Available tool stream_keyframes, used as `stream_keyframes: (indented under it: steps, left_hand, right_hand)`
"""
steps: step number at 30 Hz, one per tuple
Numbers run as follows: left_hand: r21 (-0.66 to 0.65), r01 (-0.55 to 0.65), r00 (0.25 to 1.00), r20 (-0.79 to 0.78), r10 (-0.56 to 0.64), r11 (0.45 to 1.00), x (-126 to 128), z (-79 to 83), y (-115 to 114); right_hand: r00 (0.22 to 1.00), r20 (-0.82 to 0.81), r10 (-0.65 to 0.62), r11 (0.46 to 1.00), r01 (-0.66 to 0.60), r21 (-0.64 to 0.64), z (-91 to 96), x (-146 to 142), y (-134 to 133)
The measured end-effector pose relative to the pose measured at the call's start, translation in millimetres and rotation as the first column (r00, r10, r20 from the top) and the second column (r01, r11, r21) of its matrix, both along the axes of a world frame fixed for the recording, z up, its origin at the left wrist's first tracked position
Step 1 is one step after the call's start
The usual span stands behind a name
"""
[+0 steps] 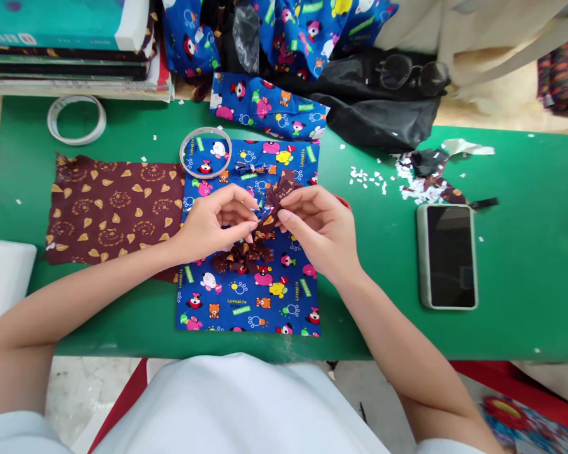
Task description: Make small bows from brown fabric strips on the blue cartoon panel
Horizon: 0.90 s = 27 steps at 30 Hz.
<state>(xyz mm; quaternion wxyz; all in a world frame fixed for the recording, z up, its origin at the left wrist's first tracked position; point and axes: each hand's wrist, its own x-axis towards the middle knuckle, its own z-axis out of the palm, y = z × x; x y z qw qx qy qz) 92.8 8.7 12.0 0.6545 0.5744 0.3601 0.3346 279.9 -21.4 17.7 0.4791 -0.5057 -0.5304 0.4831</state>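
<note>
My right hand [319, 233] pinches a narrow brown patterned fabric strip [281, 189] between thumb and forefinger. My left hand [218, 221] is curled, its thumb and fingertips close together at the strip's lower end. Both hands are above a blue cartoon-print cloth [246, 309] spread flat. Below the fingers, a small heap of brown fabric scraps [241, 255] lies on that cloth. A little blue scrap [253, 168] rests near its upper part, beside a clear tape ring [185, 157]. Something red [343, 202] peeks out behind my right hand, mostly hidden.
Brown leaf-print cloth [118, 208] lies left on the green table [525, 252]. A white tape roll [52, 123], stacked books [66, 85] and a folded blue cloth [265, 107] are behind. Rightward are a phone [449, 255], white paper bits [423, 189], black fabric [383, 120] and glasses [392, 72].
</note>
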Motion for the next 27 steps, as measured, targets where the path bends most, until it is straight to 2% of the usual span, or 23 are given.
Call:
stream_keyframes:
  steps: [9,18,24,27]
  left_hand:
    - [0.133,-0.084,0.994,-0.062,0.093,0.988,0.5,-0.9,0.2]
    - [0.140,-0.101,0.992,-0.066,0.111,0.985,0.4,-0.2,0.8]
    - [0.110,-0.095,0.992,-0.073,0.104,0.989,0.5,-0.4,1.5]
    - [0.115,-0.094,0.992,-0.074,0.103,0.989,0.6,-0.1,1.6]
  right_hand:
    - [0.997,0.079,-0.004,1.000,0.007,-0.029,4.3,2.8,0.7]
    - [0.991,0.100,0.084,0.996,-0.087,0.026,5.3,12.0,5.8]
    - [0.925,0.313,0.217,0.963,-0.256,0.088,2.5,15.8,4.5]
    - [0.921,0.300,0.248,0.952,-0.289,0.101,3.2,19.4,4.7]
